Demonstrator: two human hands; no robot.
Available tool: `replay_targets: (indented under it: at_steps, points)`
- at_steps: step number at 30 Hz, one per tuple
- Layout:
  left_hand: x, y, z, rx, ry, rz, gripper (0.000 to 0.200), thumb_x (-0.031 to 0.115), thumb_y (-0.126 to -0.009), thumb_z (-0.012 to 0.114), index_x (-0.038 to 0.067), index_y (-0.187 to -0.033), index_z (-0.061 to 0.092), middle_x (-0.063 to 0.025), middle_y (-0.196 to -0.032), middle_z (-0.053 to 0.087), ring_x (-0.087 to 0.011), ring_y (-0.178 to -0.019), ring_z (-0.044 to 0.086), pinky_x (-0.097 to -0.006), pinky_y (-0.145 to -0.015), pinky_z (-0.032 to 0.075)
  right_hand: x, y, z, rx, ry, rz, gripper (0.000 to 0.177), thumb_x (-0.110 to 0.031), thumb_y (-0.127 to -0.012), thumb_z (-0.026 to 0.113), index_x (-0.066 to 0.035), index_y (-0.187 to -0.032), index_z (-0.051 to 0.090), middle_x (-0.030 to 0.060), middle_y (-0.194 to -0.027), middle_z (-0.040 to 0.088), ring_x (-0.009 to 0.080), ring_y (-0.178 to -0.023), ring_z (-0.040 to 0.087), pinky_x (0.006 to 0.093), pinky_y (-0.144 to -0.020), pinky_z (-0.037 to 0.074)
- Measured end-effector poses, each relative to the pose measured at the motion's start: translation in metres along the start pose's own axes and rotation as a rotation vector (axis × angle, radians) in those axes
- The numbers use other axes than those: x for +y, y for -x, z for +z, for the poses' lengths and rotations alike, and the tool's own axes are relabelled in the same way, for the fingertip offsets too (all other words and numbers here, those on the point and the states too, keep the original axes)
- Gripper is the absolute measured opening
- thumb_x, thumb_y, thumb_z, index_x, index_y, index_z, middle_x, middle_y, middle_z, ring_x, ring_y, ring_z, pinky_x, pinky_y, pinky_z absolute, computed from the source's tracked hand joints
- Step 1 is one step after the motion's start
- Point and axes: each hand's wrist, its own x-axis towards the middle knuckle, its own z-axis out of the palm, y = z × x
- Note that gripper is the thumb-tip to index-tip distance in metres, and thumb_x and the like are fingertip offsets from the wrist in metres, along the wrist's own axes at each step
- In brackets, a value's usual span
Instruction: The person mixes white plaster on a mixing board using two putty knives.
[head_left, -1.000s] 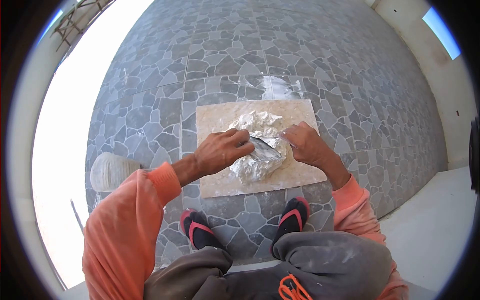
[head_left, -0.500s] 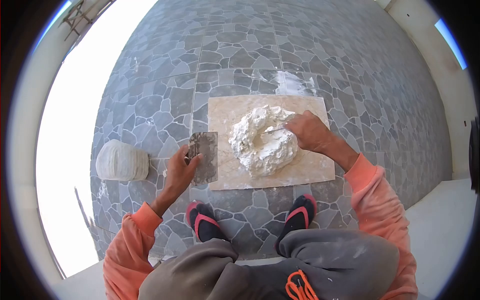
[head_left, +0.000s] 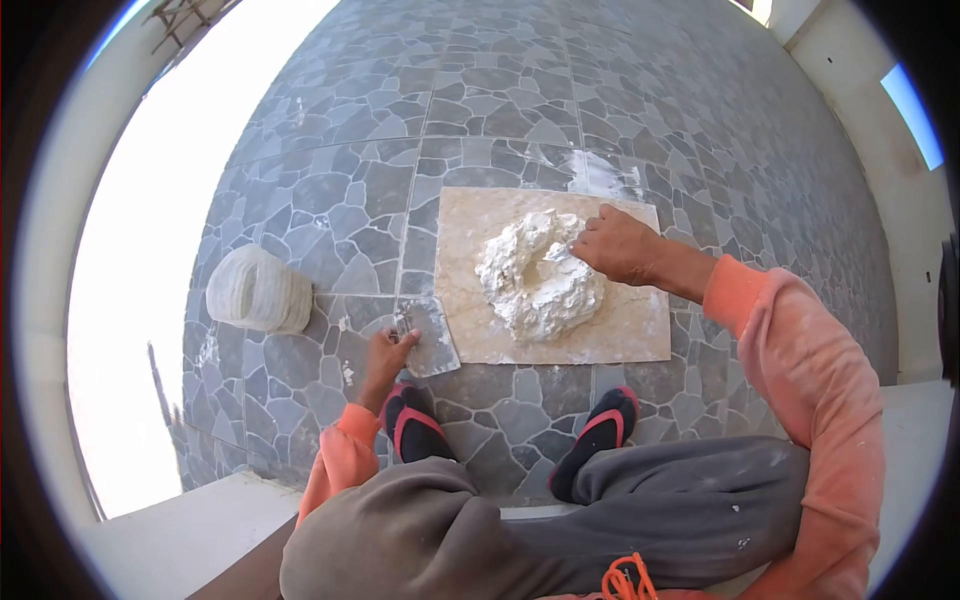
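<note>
White plaster paste lies heaped on a beige tile-like board, with a hollow in its middle. My right hand is closed over the heap's upper right side, gripping what looks like a putty knife; its blade is mostly hidden by fingers and paste. At the board's lower left corner, my left hand pinches a flat rectangular metal trowel. The trowel is tilted, with white smears on its face, and partly overlaps the board's left edge.
A round white ribbed bundle stands on the stone-patterned floor to the left. Smeared white residue marks the floor beyond the board. My feet in red-strapped sandals are just in front of the board.
My left hand has moved down and right, turning the trowel so a whiter face shows. My right hand has shifted slightly up and right in view, and the blade has become mostly hidden.
</note>
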Motion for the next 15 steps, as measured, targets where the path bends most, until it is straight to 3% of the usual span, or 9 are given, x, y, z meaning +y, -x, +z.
replay_targets:
  at_steps: [7, 10, 13, 15]
  points:
    - [-0.026, 0.010, -0.004, 0.075, -0.209, 0.001, 0.040, 0.027, -0.087, 0.074, -0.006, -0.102, 0.055, -0.0114, -0.079, 0.063, -0.0155, -0.068, 0.065, -0.0300, -0.045, 0.051, -0.014, -0.016, 0.051, -0.197, -0.273, 0.279, 0.025, -0.010, -0.078, 0.062, -0.004, -0.102, 0.062, 0.0161, -0.089, 0.069, 0.0328, -0.087, 0.069, 0.0448, -0.075, 0.053]
    - [-0.022, 0.015, -0.005, 0.070, -0.251, -0.011, 0.041, 0.026, -0.082, 0.075, -0.004, -0.102, 0.055, -0.0160, -0.076, 0.064, -0.0259, -0.060, 0.065, -0.0389, -0.057, 0.051, -0.015, -0.015, 0.045, -0.197, -0.335, 0.393, 0.029, -0.009, -0.076, 0.062, -0.001, -0.104, 0.062, 0.0208, -0.090, 0.068, 0.0376, -0.089, 0.068, 0.0454, -0.075, 0.056]
    - [-0.005, 0.026, -0.015, 0.244, -0.488, 0.247, 0.039, 0.026, -0.084, 0.072, -0.001, -0.105, 0.055, -0.0156, -0.082, 0.063, -0.0301, -0.064, 0.064, -0.0407, -0.061, 0.051, -0.013, -0.016, 0.047, -0.181, -0.378, 0.453, 0.031, -0.007, -0.077, 0.061, 0.000, -0.106, 0.061, 0.0228, -0.092, 0.068, 0.0388, -0.092, 0.067, 0.0467, -0.077, 0.056]
    - [0.019, 0.032, -0.051, 0.561, -0.550, 0.497, 0.037, 0.026, -0.086, 0.071, 0.001, -0.109, 0.055, -0.0159, -0.093, 0.061, -0.0318, -0.067, 0.064, -0.0418, -0.063, 0.051, -0.013, -0.015, 0.045, -0.163, -0.406, 0.448, 0.033, -0.007, -0.077, 0.060, 0.001, -0.109, 0.061, 0.0239, -0.093, 0.068, 0.0395, -0.093, 0.067, 0.0469, -0.077, 0.056]
